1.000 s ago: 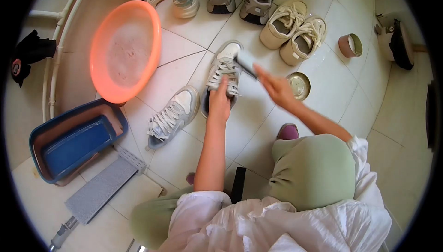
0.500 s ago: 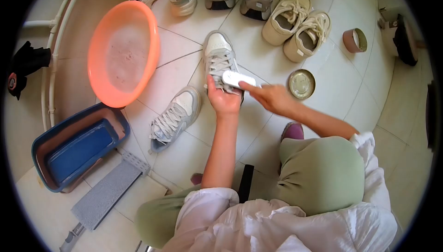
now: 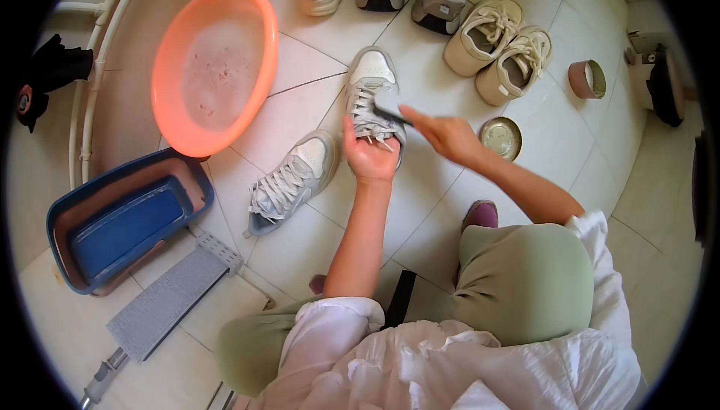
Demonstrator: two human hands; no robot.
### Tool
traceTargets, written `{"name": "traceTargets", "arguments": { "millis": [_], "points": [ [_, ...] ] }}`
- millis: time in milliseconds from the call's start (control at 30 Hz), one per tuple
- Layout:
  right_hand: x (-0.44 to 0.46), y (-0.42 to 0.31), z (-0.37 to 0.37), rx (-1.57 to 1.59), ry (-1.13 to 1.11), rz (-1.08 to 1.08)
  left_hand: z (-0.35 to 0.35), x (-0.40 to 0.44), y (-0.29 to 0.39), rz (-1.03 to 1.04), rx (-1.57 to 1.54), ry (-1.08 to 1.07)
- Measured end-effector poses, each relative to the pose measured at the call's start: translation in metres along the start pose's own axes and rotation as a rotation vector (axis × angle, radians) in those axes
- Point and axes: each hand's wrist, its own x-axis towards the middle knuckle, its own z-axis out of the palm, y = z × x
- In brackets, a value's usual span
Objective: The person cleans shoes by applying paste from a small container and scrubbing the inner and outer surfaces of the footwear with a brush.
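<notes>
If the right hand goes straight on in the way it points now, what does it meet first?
Beyond the brush it holds, the right hand would probably meet the laced sneaker first; the depth between them is unclear.

Head view. Your left hand grips the heel end of a white-and-grey lace-up sneaker, palm up, thumb along its side. Your right hand holds a small white-and-dark brush over the laces; brush blurred, bristle contact cannot be told. Matching sneaker on the white tiled floor, just beside, to the left. Round orange plastic basin, cloudy liquid inside, farther left. Right of the gripped sneaker: round shallow metal tin. Beyond it: a pair of cream lace-up shoes, side by side, toes pointing away from you.
</notes>
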Motion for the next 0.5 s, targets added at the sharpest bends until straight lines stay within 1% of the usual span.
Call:
{"name": "traceTargets", "arguments": {
  "millis": [67,100,133,167,200,233,267,300,333,367,400,467,500],
  "points": [
    [0.038,0.013,-0.005,0.04,0.047,-0.022,0.007,-0.006,0.005,0.007,-0.081,0.038],
    [0.04,0.01,-0.012,0.037,0.049,-0.033,0.009,-0.009,0.007,0.005,-0.071,0.077],
    [0.04,0.003,-0.022,0.093,0.067,-0.064,0.01,-0.011,0.011,0.012,-0.07,0.071],
    [0.038,-0.001,-0.028,0.146,0.082,-0.095,0.011,-0.013,0.013,0.002,-0.126,0.118],
    [0.022,-0.005,-0.025,0.146,0.135,-0.199,0.011,-0.012,0.014,-0.005,-0.187,0.164],
    [-0.001,-0.014,-0.026,0.008,0.075,-0.274,0.003,-0.01,0.014,-0.001,-0.19,0.081],
    [-0.016,-0.021,-0.028,-0.128,0.011,-0.344,0.0,-0.013,0.011,0.011,-0.118,0.033],
    [-0.018,-0.021,-0.021,-0.126,-0.003,-0.342,-0.005,-0.011,0.006,0.032,-0.033,0.056],
    [-0.015,-0.025,-0.011,-0.131,-0.012,-0.266,-0.005,-0.009,0.001,0.046,0.054,0.074],
    [-0.011,-0.027,-0.003,-0.139,-0.017,-0.191,-0.005,-0.01,-0.002,0.021,0.009,0.054],
    [0.006,-0.032,-0.002,-0.087,0.028,-0.163,0.0,-0.012,-0.002,-0.002,-0.035,0.033],
    [0.039,-0.031,0.002,-0.071,0.071,-0.086,-0.004,-0.011,-0.002,0.021,-0.019,0.04],
    [0.048,-0.03,0.0,-0.073,0.103,-0.054,-0.005,-0.01,-0.002,0.02,-0.016,0.004]
  ]
}}
